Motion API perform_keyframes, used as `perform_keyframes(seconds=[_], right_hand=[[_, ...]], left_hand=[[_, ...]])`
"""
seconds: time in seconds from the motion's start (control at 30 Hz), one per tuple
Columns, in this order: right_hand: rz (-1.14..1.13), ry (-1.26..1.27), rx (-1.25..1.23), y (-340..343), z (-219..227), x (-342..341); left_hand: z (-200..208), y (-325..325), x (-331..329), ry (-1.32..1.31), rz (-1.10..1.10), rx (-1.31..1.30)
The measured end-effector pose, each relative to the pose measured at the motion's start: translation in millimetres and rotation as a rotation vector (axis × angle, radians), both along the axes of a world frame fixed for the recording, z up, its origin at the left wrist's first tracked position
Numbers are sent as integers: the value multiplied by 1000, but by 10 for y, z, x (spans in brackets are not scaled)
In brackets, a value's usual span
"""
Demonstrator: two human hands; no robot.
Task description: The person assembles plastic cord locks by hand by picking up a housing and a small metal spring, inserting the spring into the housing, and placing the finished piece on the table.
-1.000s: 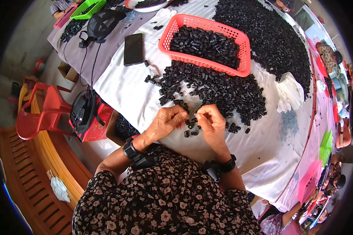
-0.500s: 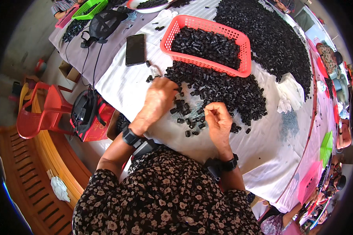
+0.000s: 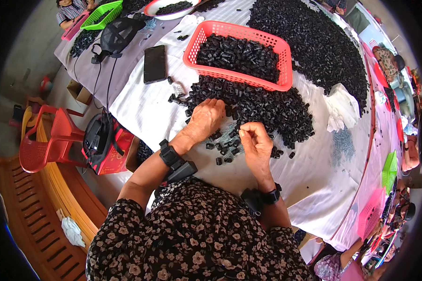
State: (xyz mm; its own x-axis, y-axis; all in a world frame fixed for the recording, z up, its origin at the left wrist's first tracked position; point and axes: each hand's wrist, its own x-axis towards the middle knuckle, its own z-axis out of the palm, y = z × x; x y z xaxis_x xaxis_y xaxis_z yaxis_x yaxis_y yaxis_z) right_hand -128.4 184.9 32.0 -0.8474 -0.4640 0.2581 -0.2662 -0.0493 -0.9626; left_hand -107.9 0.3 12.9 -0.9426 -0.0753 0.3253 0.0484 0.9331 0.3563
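Observation:
Over the near left edge of a heap of small black plastic parts (image 3: 276, 110) is my left hand (image 3: 206, 119), its fingers curled down into the parts; what they grip is hidden. To its right, my right hand (image 3: 256, 143) has thumb and forefinger pinched together, on something too small to make out. Between the two hands lie several loose black parts and a patch of thin, small silvery pieces (image 3: 227, 133). Just beyond the heap stands a red perforated basket (image 3: 286, 56) holding more of the black parts.
A black phone (image 3: 154, 64) and a dark mesh cap (image 3: 122, 35) lie to the left. A larger black pile (image 3: 314, 51) spreads behind the basket. Crumpled white plastic (image 3: 341, 107) sits at right beside more silvery pieces (image 3: 343, 146). A red chair (image 3: 56, 138) stands left; other people sit around.
My left hand has moved right and slightly away, from the left edge of the loose parts into the heap. My right hand keeps its pinch nearly in place. The whole view has shifted slightly.

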Motion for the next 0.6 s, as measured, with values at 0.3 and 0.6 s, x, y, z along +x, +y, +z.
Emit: perform_keyframes(seconds=[0.3, 0.6], right_hand=[[25, 18, 5, -31, -62, 20], [25, 0, -7, -7, 21, 20]], left_hand=[[57, -20, 16, -24, -124, -52], [112, -60, 46, 11, -129, 234]])
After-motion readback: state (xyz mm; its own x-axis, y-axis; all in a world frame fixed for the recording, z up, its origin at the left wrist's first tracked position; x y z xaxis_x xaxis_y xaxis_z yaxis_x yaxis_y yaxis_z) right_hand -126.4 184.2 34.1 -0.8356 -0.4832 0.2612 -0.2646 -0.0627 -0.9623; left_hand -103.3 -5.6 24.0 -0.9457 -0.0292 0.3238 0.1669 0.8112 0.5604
